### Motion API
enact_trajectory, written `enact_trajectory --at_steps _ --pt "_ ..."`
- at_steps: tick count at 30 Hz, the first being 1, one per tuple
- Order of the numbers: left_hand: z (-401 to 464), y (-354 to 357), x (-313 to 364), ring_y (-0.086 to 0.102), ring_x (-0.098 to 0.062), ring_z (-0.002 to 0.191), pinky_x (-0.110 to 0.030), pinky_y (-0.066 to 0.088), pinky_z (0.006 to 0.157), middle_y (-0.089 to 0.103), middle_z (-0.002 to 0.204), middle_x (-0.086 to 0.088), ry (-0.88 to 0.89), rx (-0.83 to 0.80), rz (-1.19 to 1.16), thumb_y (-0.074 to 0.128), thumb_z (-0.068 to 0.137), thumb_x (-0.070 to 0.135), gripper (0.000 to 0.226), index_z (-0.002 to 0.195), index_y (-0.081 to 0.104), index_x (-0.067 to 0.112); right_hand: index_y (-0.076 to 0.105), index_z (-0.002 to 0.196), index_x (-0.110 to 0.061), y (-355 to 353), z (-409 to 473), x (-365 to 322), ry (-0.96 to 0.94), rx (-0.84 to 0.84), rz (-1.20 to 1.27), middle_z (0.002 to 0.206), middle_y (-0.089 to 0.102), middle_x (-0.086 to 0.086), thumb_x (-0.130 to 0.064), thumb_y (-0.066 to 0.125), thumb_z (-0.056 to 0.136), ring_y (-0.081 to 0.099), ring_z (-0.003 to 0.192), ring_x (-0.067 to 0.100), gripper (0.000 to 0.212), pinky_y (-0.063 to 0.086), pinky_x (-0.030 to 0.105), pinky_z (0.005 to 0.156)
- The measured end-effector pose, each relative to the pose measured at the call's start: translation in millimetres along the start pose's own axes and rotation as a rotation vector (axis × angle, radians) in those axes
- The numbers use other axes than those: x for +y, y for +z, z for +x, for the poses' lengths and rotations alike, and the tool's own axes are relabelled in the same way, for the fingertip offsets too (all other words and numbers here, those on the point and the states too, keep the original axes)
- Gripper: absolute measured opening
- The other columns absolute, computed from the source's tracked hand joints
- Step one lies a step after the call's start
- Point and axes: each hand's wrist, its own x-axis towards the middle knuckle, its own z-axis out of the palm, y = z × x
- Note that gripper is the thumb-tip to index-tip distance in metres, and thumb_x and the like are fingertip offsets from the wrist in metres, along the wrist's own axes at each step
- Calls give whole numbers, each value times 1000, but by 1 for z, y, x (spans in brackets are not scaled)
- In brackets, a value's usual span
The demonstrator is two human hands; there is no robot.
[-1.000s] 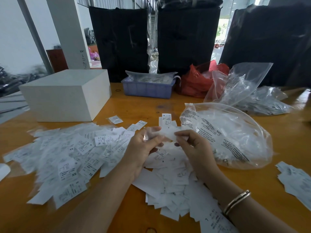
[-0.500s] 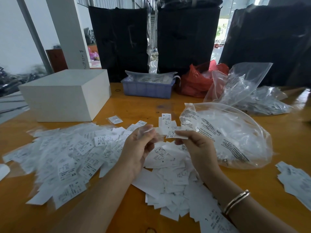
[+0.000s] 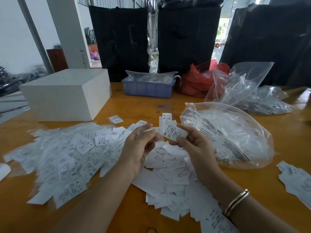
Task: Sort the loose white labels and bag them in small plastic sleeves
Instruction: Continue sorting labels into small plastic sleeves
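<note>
Head view. Orange bench (image 3: 134, 105). Left hand (image 3: 140, 145): fingers pinching a small clear plastic sleeve (image 3: 146, 131), raised above the bench. Right hand (image 3: 193, 143): thumb and fingers pinching a white label (image 3: 174, 132) marked XS, its left end at the sleeve's mouth. Gold bangle (image 3: 236, 202) on the right wrist. Bagged labels (image 3: 64, 153) spread at left; loose white labels (image 3: 171, 182) heaped near, under both hands. Large clear bag (image 3: 235, 137) just right of the hands. Far: white box (image 3: 67, 95) left, blue tray (image 3: 148, 89) centre, red bag (image 3: 196, 81) beside it.
</note>
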Motion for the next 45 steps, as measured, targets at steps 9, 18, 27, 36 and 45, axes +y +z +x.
enact_trajectory --at_steps 9,18,27,36,45 --pt "2 0 -3 69 -6 73 -20 49 63 74 80 -1 -2 -2 33 67 86 18 22 106 62 22 63 108 -22 0 2 1 26 -1 18 94 73 -3 3 57 88 71 85 17 33 53 16 70" --pt "0 4 -6 69 -3 80 -24 45 72 74 88 10 34 49 130 69 84 21 20 100 66 31 60 116 -23 4 0 2 61 -60 -263 84 72 -2 -5 58 90 71 80 7 32 59 30 71" --pt "-6 10 -9 69 -6 89 -22 49 75 73 99 11 101 -92 425 65 87 14 19 101 64 28 47 130 -33 1 5 7 50 20 -299 61 64 -6 -16 59 91 70 74 7 44 53 24 71" --pt "-6 7 -9 68 4 77 -7 48 58 70 79 25 180 -12 464 69 85 15 18 90 63 31 62 120 -14 -1 4 8 71 73 -354 88 69 -13 -12 56 93 68 76 0 28 51 11 65" --pt "-5 7 -6 64 9 73 -4 44 54 70 74 18 201 14 588 72 83 25 7 84 66 30 66 100 -32 1 3 7 -27 104 -375 70 71 -17 -10 60 90 66 70 -5 25 46 6 58"
